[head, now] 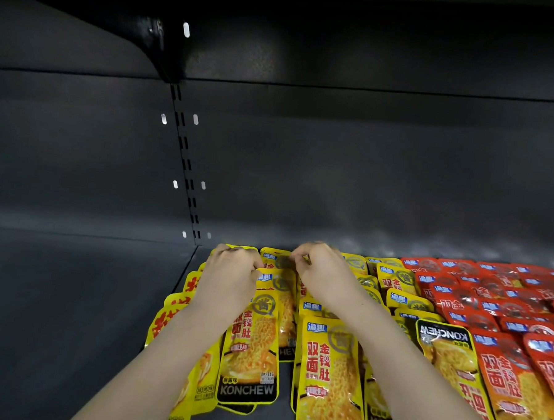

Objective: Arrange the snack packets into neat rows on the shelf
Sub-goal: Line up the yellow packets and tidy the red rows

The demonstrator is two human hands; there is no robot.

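Yellow snack packets [328,370] lie in overlapping rows on the dark shelf [71,311], running from the front edge to the back wall. Red packets [501,305] of the same kind fill the rows to their right. My left hand [230,271] and my right hand [320,270] reach over the yellow rows to the back. Both have their fingers curled down and pinch the top edges of a yellow packet [277,275] between them. One yellow packet [445,350] lies turned upside down beside the red rows.
The shelf's left part is bare dark metal. A slotted upright [187,173] runs up the back panel, with a bracket [162,43] under the shelf above. The back wall stands just behind my hands.
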